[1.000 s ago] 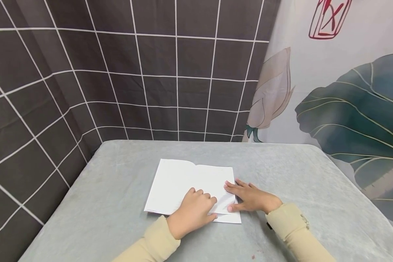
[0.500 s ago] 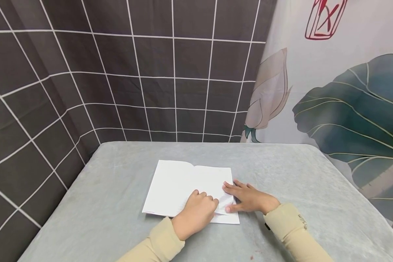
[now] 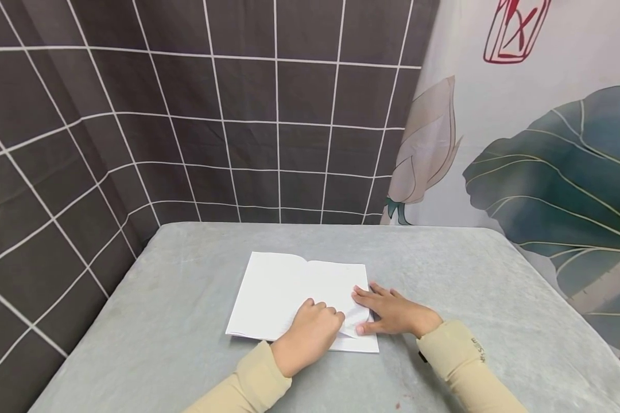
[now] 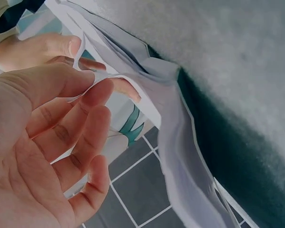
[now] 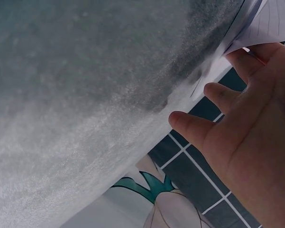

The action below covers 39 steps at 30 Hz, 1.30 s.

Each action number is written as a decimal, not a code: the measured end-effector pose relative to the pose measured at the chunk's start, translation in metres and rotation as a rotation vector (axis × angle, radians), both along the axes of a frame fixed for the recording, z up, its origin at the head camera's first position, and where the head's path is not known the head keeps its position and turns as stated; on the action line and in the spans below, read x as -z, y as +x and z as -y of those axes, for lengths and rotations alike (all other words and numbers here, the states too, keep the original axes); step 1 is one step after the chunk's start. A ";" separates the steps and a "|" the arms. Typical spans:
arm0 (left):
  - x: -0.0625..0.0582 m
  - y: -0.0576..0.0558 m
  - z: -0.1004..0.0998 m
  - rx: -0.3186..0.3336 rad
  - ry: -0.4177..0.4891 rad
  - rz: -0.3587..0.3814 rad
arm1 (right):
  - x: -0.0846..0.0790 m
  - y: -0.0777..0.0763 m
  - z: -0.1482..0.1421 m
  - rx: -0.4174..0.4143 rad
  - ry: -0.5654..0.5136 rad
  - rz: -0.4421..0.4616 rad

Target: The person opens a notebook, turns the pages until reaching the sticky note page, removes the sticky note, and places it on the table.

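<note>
A white notebook (image 3: 271,292) lies spread on the grey-covered table. My left hand (image 3: 312,332) is over the lower part of its right page. In the left wrist view, the left thumb and forefinger pinch a thin page edge (image 4: 149,90), which bends up from the pages beneath; the other fingers curl loosely. My right hand (image 3: 398,312) rests with spread fingers on the notebook's right edge. Ruled lines show on a lifted page corner (image 5: 268,26) beside its fingers in the right wrist view. The left fingertips are hidden in the head view.
The grey cloth (image 3: 186,287) covers the table around the notebook. A dark curtain with a white grid (image 3: 248,143) hangs behind and to the left. At the right hangs a pale curtain with a big leaf print (image 3: 558,172).
My left hand has shifted slightly right over the page, and its thumb has gone out of sight in the head view. My right hand stays in nearly the same place.
</note>
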<state>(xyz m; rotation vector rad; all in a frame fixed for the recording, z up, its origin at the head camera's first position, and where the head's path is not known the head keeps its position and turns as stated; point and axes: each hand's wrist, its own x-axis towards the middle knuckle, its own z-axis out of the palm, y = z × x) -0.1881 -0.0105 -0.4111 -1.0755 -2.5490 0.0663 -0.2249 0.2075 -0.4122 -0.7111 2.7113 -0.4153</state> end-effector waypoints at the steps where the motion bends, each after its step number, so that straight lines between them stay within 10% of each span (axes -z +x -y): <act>1: 0.000 -0.001 0.000 0.002 0.005 -0.003 | 0.000 0.000 0.000 -0.001 0.001 -0.001; 33: 0.000 -0.014 0.016 0.007 0.304 0.254 | 0.003 0.002 -0.001 0.032 -0.026 -0.015; 39: -0.003 -0.018 0.025 -0.048 0.399 0.391 | 0.002 0.001 -0.002 0.063 -0.018 0.000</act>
